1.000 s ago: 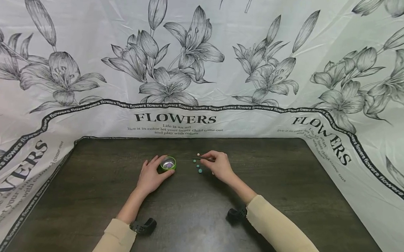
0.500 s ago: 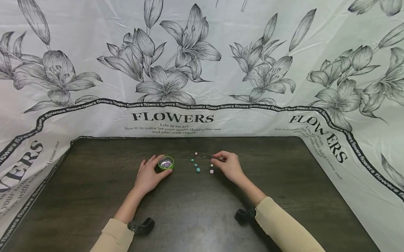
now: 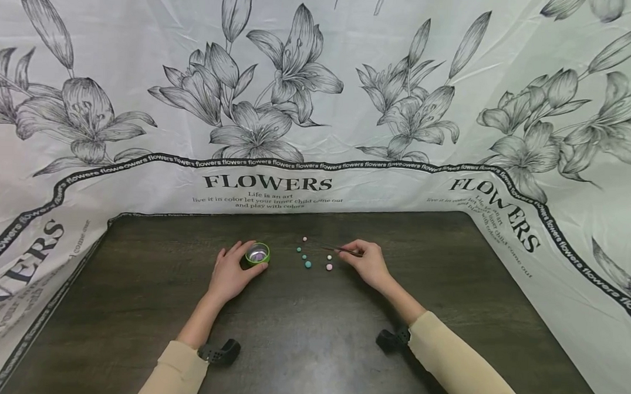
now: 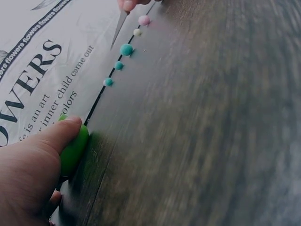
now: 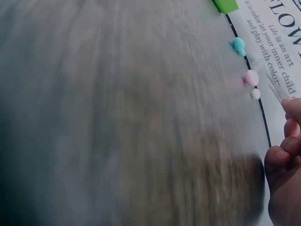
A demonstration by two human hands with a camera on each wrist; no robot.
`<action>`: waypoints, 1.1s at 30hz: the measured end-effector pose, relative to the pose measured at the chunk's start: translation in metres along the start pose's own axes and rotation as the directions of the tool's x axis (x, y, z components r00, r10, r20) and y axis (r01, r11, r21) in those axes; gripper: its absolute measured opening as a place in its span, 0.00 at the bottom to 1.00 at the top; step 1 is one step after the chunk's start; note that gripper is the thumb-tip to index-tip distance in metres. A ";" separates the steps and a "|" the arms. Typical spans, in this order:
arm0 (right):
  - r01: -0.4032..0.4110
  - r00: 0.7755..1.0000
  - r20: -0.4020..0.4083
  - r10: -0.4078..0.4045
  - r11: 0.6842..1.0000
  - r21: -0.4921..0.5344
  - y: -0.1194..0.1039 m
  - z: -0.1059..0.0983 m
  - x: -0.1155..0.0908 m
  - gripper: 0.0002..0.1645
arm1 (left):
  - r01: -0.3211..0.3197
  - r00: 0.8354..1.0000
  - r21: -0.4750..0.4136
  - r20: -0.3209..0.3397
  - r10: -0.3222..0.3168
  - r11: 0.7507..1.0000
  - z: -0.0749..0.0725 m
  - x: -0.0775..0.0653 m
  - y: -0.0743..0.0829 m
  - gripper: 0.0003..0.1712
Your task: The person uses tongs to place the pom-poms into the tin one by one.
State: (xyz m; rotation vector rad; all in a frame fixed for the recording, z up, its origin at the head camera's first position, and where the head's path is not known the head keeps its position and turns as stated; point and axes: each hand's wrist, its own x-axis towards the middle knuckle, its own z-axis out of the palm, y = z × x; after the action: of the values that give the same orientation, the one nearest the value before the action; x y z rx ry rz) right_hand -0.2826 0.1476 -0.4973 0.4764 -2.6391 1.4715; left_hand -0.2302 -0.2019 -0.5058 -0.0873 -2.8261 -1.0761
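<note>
My left hand [image 3: 230, 275] grips a small green cup [image 3: 258, 253] with thumb and fingers around its sides. The cup stands on the table, and its inside looks metallic with a purplish tint at the bottom. In the left wrist view the thumb lies over the green wall [image 4: 75, 149]. My right hand [image 3: 368, 264] pinches thin tweezers [image 3: 346, 251], whose tips point left above the table. In the right wrist view the tweezers [image 5: 276, 88] appear to hold nothing. Small balls lie between the hands: teal ones [image 3: 308, 265], a pink one [image 3: 329, 267], a cream one [image 3: 330, 257] and a farther pinkish one [image 3: 305, 239].
The dark wood-look table [image 3: 309, 338] extends in front of both arms. A white cloth [image 3: 273, 186] with printed flowers and lettering rises behind it and at both sides. Each wrist wears a black camera mount [image 3: 221, 353].
My right hand has drawn back to the right with the tweezers, uncovering the cream ball and the nearer pink ball. My left hand stays on the cup. The head view has shifted slightly.
</note>
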 end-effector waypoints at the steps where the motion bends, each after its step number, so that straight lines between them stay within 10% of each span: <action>1: -0.001 1.000 -0.002 0.001 1.000 -0.001 0.000 -0.001 0.000 0.09 | 0.002 1.000 0.001 0.002 -0.002 1.000 0.000 0.000 0.000 0.42; 33: -0.029 0.999 0.042 0.031 0.999 -0.046 0.015 -0.025 -0.024 0.09 | 0.018 1.000 0.010 0.009 -0.018 1.000 0.000 0.000 0.001 0.44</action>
State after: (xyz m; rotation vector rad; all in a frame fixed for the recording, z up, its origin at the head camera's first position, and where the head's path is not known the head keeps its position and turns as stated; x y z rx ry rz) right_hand -0.2664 0.1817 -0.5016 0.4718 -2.7179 1.4214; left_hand -0.2303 -0.2011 -0.5049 -0.0657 -2.8454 -1.0686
